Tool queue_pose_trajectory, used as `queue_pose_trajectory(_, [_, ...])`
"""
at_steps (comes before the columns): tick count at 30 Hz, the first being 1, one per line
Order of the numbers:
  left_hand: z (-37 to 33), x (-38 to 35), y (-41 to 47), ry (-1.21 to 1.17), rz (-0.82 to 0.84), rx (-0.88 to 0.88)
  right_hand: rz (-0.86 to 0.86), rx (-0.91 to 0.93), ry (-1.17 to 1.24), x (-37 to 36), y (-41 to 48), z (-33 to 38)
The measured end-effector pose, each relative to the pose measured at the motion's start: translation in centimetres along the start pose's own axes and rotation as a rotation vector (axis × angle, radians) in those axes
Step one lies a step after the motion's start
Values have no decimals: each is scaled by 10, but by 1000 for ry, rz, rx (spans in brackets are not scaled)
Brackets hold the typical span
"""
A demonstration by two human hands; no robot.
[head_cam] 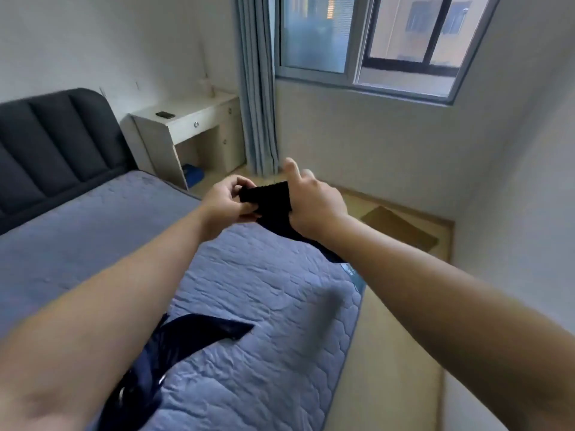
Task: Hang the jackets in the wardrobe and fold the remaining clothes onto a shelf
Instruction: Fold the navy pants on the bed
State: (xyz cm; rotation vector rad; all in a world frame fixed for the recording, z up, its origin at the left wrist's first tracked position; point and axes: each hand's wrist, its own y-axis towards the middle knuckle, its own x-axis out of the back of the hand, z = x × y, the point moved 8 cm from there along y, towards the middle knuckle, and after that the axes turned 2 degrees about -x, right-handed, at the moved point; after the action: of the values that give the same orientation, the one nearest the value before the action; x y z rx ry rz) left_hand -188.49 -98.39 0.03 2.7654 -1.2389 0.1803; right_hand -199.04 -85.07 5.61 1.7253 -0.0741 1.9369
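Black garment (273, 203), matt cloth, ribbed knit along its far edge. Under it the mattress cover (249, 275): quilted blue fabric, lightly wrinkled. Near left, a navy jacket (193, 334) with a faint sheen. Far left, padded matt headboard (56, 144), smooth white desk (186, 119). Pale wood floor (389, 337) on the right.

Blue quilted mattress (255, 290) fills the view below me, with a dark padded headboard (53, 144) far left. A white bench (186, 119) stands beside the headboard, with a small dark flat item (165, 114) on top, a round drawer knob (196, 124), and something blue (193, 175) on the floor underneath. A blue curtain (258, 88) hangs next to the bench and the window (373, 42) is right of it. On the wooden floor (401, 337), a flat brown cardboard (401, 225) lies near the wall.
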Motion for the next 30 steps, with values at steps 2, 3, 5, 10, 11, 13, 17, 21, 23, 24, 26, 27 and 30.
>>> queue_pose_trajectory(2, [79, 12, -59, 27, -8, 156, 217, -34, -45, -70, -52, 36])
queue_pose_trajectory(3, [118, 17, -90, 54, -1, 243, 321, -41, -64, -104, -80, 55])
queue_pose_trajectory(5, [192, 26, -160, 105, 35, 409, 527, -9, -78, -172, -144, 93])
queue_pose_trajectory(10, [318, 54, -330, 213, 53, 666, 878, 41, -31, -296, -301, 180])
queue_pose_trajectory(11, [336, 62, -360, 222, 37, 704, 931, 44, -26, -314, -327, 195])
queue_pose_trajectory(13, [366, 77, -422, 235, 21, 794, 1051, 77, -6, -339, -379, 230])
queue_pose_trajectory(17, [400, 102, -537, 269, 34, 940, 1254, 132, 43, -371, -468, 294])
queue_pose_trajectory(21, [408, 126, -627, 331, -3, 1035, 1380, 191, 77, -385, -536, 354])
queue_pose_trajectory(23, [410, 139, -661, 376, -24, 1069, 1443, 215, 91, -389, -567, 380])
queue_pose_trajectory(24, [410, 143, -673, 393, -13, 1083, 1464, 230, 95, -390, -578, 389])
queue_pose_trajectory(26, [414, 150, -699, 419, 51, 1133, 1512, 279, 87, -389, -600, 408])
queue_pose_trajectory(27, [417, 152, -709, 436, 118, 1168, 1537, 304, 81, -388, -609, 415])
queue_pose_trajectory(30, [422, 154, -722, 503, 389, 1270, 1605, 330, 95, -383, -621, 425])
